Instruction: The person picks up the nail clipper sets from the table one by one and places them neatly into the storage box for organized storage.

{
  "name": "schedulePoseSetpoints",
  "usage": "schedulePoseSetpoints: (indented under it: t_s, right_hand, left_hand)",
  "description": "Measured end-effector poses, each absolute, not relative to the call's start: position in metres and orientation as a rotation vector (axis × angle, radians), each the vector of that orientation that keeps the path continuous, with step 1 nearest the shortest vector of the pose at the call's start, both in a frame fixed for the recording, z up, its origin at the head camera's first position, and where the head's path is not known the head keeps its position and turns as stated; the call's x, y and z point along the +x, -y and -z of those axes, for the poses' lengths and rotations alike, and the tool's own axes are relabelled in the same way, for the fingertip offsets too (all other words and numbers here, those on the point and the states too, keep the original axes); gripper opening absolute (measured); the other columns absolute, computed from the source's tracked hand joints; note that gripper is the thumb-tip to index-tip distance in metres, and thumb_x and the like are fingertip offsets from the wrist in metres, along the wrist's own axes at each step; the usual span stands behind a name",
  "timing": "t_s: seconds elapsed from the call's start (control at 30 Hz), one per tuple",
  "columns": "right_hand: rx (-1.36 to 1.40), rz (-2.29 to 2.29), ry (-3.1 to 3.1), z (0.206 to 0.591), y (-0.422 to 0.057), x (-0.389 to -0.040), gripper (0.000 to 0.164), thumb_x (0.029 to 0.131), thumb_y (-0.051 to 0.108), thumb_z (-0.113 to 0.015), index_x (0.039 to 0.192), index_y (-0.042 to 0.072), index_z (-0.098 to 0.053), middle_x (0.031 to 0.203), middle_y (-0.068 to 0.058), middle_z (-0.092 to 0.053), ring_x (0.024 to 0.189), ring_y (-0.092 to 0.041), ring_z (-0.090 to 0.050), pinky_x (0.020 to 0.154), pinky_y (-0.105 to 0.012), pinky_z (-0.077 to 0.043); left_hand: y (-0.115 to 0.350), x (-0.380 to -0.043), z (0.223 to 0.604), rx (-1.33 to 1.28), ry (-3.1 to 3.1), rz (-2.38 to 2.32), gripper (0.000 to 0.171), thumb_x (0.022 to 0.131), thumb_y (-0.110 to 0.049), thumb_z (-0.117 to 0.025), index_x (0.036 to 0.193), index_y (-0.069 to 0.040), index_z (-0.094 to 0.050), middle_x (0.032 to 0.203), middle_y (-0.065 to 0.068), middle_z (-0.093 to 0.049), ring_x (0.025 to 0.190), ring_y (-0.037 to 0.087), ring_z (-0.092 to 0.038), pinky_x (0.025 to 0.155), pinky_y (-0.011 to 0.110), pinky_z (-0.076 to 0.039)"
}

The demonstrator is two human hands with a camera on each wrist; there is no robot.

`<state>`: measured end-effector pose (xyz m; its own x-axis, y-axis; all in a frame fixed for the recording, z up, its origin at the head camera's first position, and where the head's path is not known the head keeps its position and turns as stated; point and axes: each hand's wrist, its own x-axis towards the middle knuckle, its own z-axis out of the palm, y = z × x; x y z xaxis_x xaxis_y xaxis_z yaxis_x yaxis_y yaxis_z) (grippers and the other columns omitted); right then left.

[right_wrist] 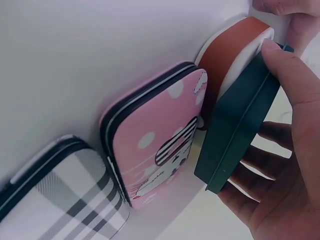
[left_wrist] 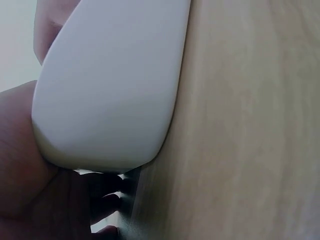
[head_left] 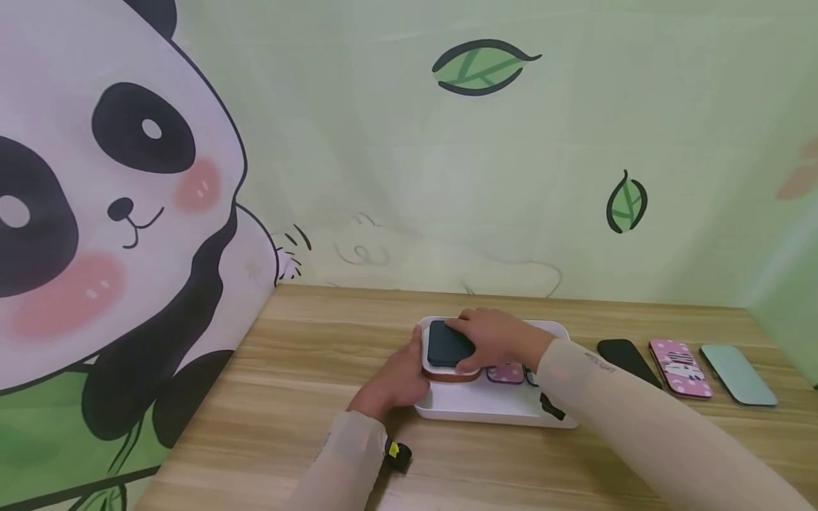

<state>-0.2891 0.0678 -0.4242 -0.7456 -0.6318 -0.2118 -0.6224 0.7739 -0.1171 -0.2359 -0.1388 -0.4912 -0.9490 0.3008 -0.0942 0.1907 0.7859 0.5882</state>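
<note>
A white tray (head_left: 498,411) sits on the wooden table, and my left hand (head_left: 396,376) grips its left end. In the left wrist view the tray's white outer wall (left_wrist: 110,100) fills the space beside that hand. My right hand (head_left: 495,341) holds a small dark green box (right_wrist: 240,120) between thumb and fingers. The box is over or against a white case with a brown band (right_wrist: 230,55) at the tray's left end; I cannot tell whether they touch. Beside it in the tray are a pink polka-dot case (right_wrist: 155,140) and a black-and-white plaid case (right_wrist: 85,195).
To the right of the tray lie a flat black item (head_left: 629,360), a pink patterned one (head_left: 680,367) and a pale mint one (head_left: 738,375), all phone-shaped. A cloth backdrop (head_left: 383,142) with a panda and leaves hangs behind the table.
</note>
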Motion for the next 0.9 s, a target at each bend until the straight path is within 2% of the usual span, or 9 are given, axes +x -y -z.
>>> schedulePoseSetpoints:
  t_s: [0.4, 0.67, 0.9]
  right_hand:
    - [-0.957, 0.065, -2.739, 0.424, -0.056, -0.285, 0.089, 0.082, 0.059, -0.074, 0.154, 0.019, -0.041, 0.148, -0.013, -0.048, 0.126, -0.028, -0.053, 0.108, -0.045, -0.043]
    - [-0.986, 0.035, -2.772, 0.424, -0.056, -0.283, 0.087, 0.083, 0.058, -0.073, 0.154, 0.018, -0.041, 0.152, -0.013, -0.042, 0.134, -0.031, -0.045, 0.11, -0.047, -0.041]
    - [-0.989, 0.197, -2.77, 0.417, -0.069, -0.28, 0.085, 0.084, 0.06, -0.071, 0.154, 0.021, -0.04, 0.159, -0.015, -0.033, 0.142, -0.036, -0.037, 0.112, -0.052, -0.037]
  left_hand:
    - [0.138, -0.228, 0.478, 0.444, -2.814, -0.876, 0.099, 0.078, -0.005, -0.057, 0.159, 0.002, -0.001, 0.156, 0.025, -0.037, 0.133, 0.031, -0.048, 0.112, 0.044, -0.038]
    - [0.138, -0.23, 0.477, 0.475, -2.823, -0.881, 0.098, 0.077, -0.004, -0.056, 0.158, 0.005, -0.002, 0.156, 0.025, -0.037, 0.134, 0.033, -0.048, 0.112, 0.046, -0.038]
    - [0.139, -0.23, 0.48, 0.422, -2.782, -0.891, 0.098, 0.08, -0.006, -0.056, 0.16, -0.001, 0.001, 0.16, 0.022, -0.032, 0.139, 0.031, -0.043, 0.116, 0.045, -0.033]
